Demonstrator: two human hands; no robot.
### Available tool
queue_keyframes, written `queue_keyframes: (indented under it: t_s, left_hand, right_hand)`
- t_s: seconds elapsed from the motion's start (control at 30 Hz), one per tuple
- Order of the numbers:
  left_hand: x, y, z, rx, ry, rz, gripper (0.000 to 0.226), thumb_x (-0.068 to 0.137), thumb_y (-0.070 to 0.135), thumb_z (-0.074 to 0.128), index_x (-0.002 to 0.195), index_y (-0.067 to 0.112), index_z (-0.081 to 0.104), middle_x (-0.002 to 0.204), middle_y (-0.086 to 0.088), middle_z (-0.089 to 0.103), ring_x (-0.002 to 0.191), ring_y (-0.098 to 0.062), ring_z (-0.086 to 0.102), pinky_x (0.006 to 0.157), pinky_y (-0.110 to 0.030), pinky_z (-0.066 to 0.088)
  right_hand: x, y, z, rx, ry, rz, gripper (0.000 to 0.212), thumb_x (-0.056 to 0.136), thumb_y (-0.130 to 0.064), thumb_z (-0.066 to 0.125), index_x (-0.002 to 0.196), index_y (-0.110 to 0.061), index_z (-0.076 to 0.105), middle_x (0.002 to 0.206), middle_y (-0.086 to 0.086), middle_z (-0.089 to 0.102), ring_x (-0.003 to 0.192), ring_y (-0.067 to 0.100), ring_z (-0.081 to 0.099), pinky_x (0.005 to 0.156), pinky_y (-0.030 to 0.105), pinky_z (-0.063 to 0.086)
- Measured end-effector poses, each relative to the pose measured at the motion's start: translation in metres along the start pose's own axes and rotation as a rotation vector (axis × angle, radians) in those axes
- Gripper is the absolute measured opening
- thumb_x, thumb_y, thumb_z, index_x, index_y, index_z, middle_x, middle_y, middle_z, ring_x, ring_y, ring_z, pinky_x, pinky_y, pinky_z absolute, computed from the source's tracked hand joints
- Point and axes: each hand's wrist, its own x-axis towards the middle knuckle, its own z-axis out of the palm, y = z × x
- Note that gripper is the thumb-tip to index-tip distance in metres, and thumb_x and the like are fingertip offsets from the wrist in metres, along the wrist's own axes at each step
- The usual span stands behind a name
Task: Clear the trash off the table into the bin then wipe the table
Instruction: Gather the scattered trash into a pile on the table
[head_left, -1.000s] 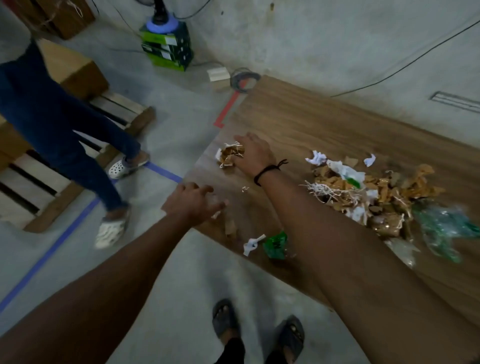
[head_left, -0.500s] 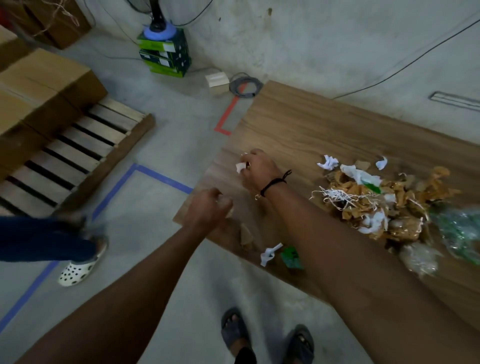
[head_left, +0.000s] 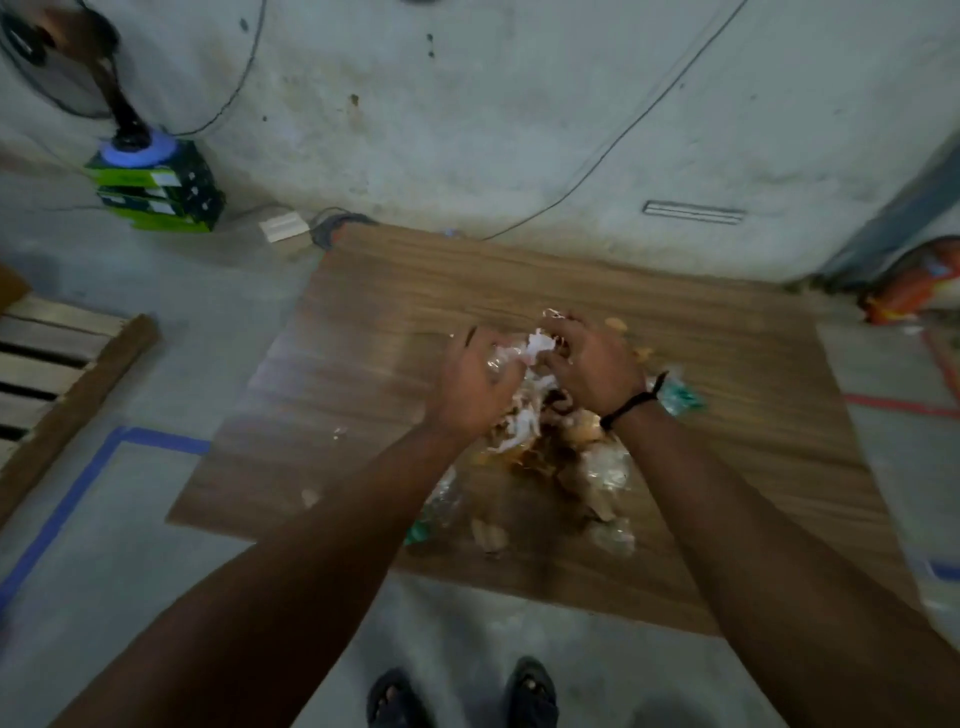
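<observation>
A heap of trash (head_left: 545, 441), made of brown paper scraps, white paper and clear plastic, lies in the middle of the wooden table (head_left: 395, 291). My left hand (head_left: 475, 384) and my right hand (head_left: 592, 364) come together over the top of the heap, their curled fingers gripping crumpled white paper and plastic between them. A green wrapper (head_left: 680, 397) pokes out beside my right wrist. Loose brown bits (head_left: 488, 535) and clear plastic (head_left: 615, 538) lie nearer the front edge. No bin is in view.
A wooden pallet (head_left: 57, 364) lies on the floor at the left. A fan on green boxes (head_left: 156, 189) stands by the wall at the back left. An orange bag (head_left: 914, 286) sits at the far right. My feet (head_left: 462, 696) are at the table's front edge.
Both hands have moved right from the table's left corner to the main heap and closed on it together. The view has swung right, and the other person is out of sight.
</observation>
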Motion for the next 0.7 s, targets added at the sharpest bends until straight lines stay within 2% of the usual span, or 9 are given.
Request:
queue_keyframes:
  t_s: [0.07, 0.13, 0.27, 0.37, 0.47, 0.57, 0.7]
  left_hand:
    - [0.004, 0.022, 0.031, 0.050, -0.016, 0.144, 0.029, 0.085, 0.034, 0.064, 0.105, 0.013, 0.059, 0.105, -0.004, 0.055, 0.099, -0.019, 0.051, 0.084, -0.034, 0.045]
    - [0.010, 0.036, 0.059, 0.120, -0.047, 0.210, 0.033, 0.085, 0.037, 0.059, 0.107, 0.013, 0.059, 0.108, -0.007, 0.056, 0.102, -0.024, 0.051, 0.086, -0.038, 0.044]
    - [0.017, 0.039, 0.105, 0.268, -0.130, 0.163, 0.038, 0.087, 0.031, 0.059, 0.120, 0.012, 0.055, 0.123, -0.012, 0.051, 0.116, -0.030, 0.045, 0.096, -0.046, 0.041]
    - [0.016, 0.029, 0.128, 0.399, -0.223, 0.086, 0.050, 0.087, 0.031, 0.062, 0.131, 0.013, 0.047, 0.135, -0.015, 0.042, 0.126, -0.033, 0.039, 0.104, -0.046, 0.036]
    - [0.012, 0.021, 0.138, 0.489, -0.282, 0.046, 0.059, 0.091, 0.033, 0.057, 0.141, 0.011, 0.037, 0.144, -0.014, 0.035, 0.133, -0.031, 0.031, 0.108, -0.042, 0.029]
    - [0.008, 0.014, 0.145, 0.585, -0.322, 0.055, 0.063, 0.095, 0.037, 0.049, 0.146, 0.007, 0.025, 0.150, -0.017, 0.027, 0.140, -0.032, 0.021, 0.113, -0.041, 0.019]
    - [0.006, 0.011, 0.152, 0.677, -0.386, 0.037, 0.065, 0.100, 0.044, 0.025, 0.149, 0.002, 0.014, 0.156, -0.018, 0.015, 0.146, -0.031, 0.005, 0.119, -0.045, 0.003]
  right_hand:
    - [-0.016, 0.037, -0.014, 0.031, 0.028, 0.018, 0.043, 0.083, -0.032, 0.057, 0.126, -0.028, 0.058, 0.129, 0.004, 0.057, 0.113, 0.028, 0.056, 0.092, 0.042, 0.049]
    - [-0.030, 0.067, -0.021, 0.037, 0.035, 0.027, 0.047, 0.085, -0.024, 0.060, 0.131, -0.031, 0.052, 0.133, 0.001, 0.054, 0.116, 0.026, 0.054, 0.092, 0.042, 0.049]
    - [-0.040, 0.105, -0.015, 0.011, -0.034, 0.056, 0.059, 0.086, -0.027, 0.057, 0.139, -0.037, 0.034, 0.144, -0.004, 0.044, 0.121, 0.030, 0.050, 0.092, 0.047, 0.049]
    - [-0.037, 0.116, -0.006, -0.036, -0.094, 0.066, 0.062, 0.089, -0.026, 0.057, 0.145, -0.030, 0.030, 0.145, 0.001, 0.044, 0.125, 0.032, 0.045, 0.096, 0.044, 0.045]
    - [-0.035, 0.121, 0.003, -0.058, -0.152, 0.068, 0.061, 0.090, -0.024, 0.058, 0.146, -0.020, 0.033, 0.148, 0.005, 0.042, 0.131, 0.029, 0.042, 0.101, 0.037, 0.039]
    - [-0.033, 0.124, 0.014, -0.140, -0.168, 0.009, 0.054, 0.089, -0.027, 0.059, 0.139, -0.017, 0.044, 0.144, 0.005, 0.049, 0.128, 0.027, 0.046, 0.103, 0.037, 0.036]
    - [-0.030, 0.124, 0.024, -0.197, -0.180, -0.058, 0.048, 0.091, -0.029, 0.054, 0.137, -0.014, 0.047, 0.143, 0.006, 0.049, 0.130, 0.026, 0.045, 0.107, 0.037, 0.030]
